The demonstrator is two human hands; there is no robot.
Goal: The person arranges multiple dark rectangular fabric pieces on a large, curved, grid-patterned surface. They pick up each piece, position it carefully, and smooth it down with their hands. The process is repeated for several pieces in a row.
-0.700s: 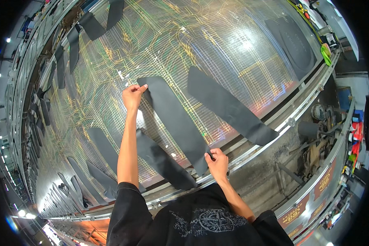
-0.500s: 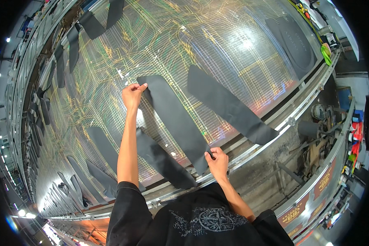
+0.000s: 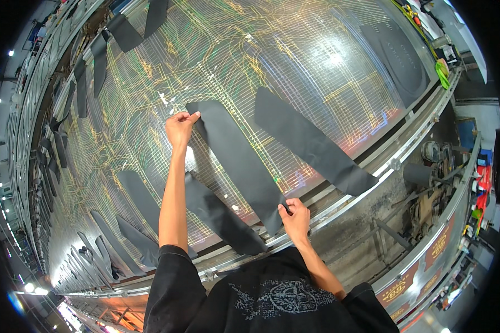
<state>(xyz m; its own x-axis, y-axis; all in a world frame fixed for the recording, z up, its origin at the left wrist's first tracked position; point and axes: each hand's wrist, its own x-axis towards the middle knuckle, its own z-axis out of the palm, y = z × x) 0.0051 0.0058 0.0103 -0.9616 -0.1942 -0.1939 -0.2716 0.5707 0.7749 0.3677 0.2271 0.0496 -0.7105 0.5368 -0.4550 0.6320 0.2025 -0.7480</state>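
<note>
A long dark grey strip of flexible material is held over a large table covered in fine coloured lines. My left hand pinches its upper-left corner between thumb and fingertips. Near the strip's lower end, my right hand grips the right edge, fingers closed on it. A second grey strip lies diagonally to the right, and a darker one lies just left of the held strip, beside my left forearm.
Several more strips lie along the left side, others hang near the far rail. A grey oval-marked panel is at the upper right, near green cloth. A metal rail runs along the near edge, with machinery below it.
Both my hands and the held strip have shifted very slightly upward, away from me. Both grips stay the same.
</note>
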